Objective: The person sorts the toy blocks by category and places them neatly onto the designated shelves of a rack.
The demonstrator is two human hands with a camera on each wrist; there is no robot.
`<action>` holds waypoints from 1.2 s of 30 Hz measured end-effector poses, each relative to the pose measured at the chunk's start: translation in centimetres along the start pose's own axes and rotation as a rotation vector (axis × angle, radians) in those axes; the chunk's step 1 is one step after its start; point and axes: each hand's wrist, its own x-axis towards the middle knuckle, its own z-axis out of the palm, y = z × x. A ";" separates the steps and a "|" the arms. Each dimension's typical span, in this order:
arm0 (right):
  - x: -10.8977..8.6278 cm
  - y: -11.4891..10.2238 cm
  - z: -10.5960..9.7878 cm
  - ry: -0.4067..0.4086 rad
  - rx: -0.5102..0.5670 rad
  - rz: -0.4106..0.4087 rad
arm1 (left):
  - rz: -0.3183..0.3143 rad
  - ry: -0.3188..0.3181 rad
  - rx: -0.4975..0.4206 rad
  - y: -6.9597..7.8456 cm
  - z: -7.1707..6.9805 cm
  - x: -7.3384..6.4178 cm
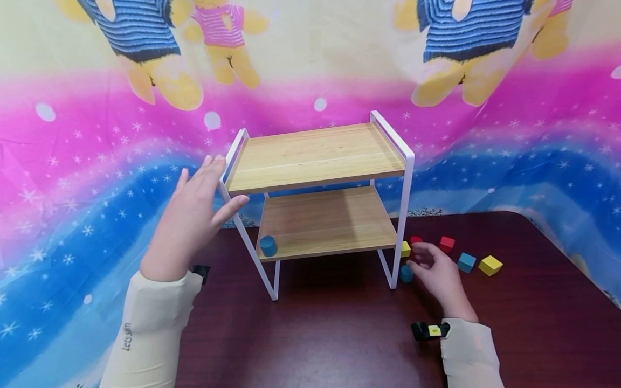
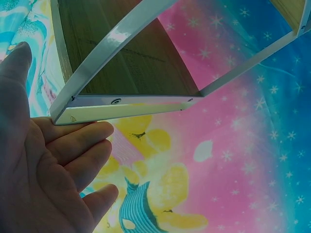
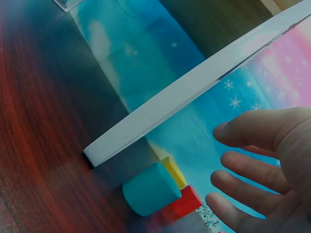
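A two-tier wooden shelf (image 1: 315, 156) with a white frame stands on the dark table. My left hand (image 1: 189, 221) is at its upper left side, fingers extended and thumb apart; in the left wrist view the fingertips are right at the white frame (image 2: 82, 114). A blue cylinder (image 1: 268, 246) stands on the lower board near its left edge. By the shelf's right leg, my right hand (image 1: 439, 272) hovers with loosely bent fingers and nothing between them. Close to its fingertips is another blue cylinder (image 3: 150, 190), with a yellow block (image 1: 405, 249) and a red block (image 1: 416, 240) behind.
Right of my right hand lie a red cube (image 1: 447, 244), a blue cube (image 1: 467, 262) and a yellow block (image 1: 490, 265). A patterned cloth (image 1: 310, 91) with bears hangs behind the table (image 1: 310, 334). The shelf's right leg (image 1: 402, 226) stands beside the right hand.
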 end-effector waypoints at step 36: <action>1.1 3.2 1.8 -0.205 -0.105 0.042 | 0.008 0.007 -0.008 -0.3 0.4 0.0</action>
